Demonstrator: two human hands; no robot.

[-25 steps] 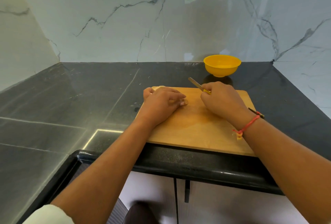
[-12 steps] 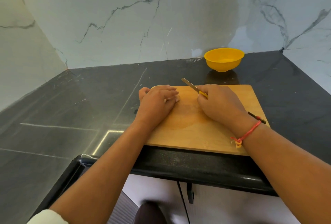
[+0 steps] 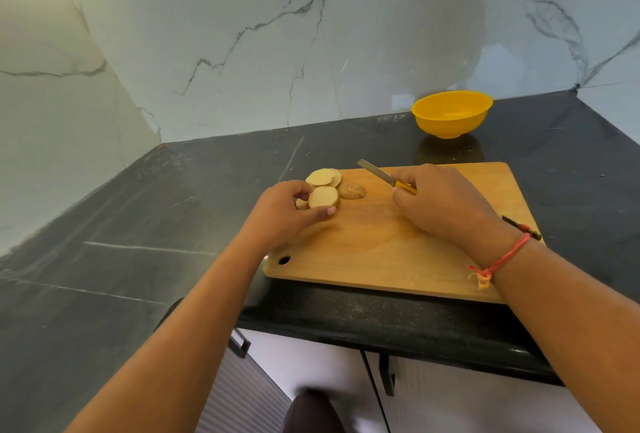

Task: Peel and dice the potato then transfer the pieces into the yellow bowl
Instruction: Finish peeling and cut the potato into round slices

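Potato slice [image 3: 323, 197] pinched between left hand [image 3: 289, 212] fingers [image 3: 325, 212].

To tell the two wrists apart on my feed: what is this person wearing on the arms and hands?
Both forearms are bare; no sleeve, glove or watch shows. The left hand wears nothing. The right hand has a red thread bracelet at the wrist, with a small yellowish knotted tag, and a dark strand beside it.

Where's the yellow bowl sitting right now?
Head view: the yellow bowl stands on the dark counter at back right, near the marble wall, just beyond the far edge of the cutting board, not touching it.
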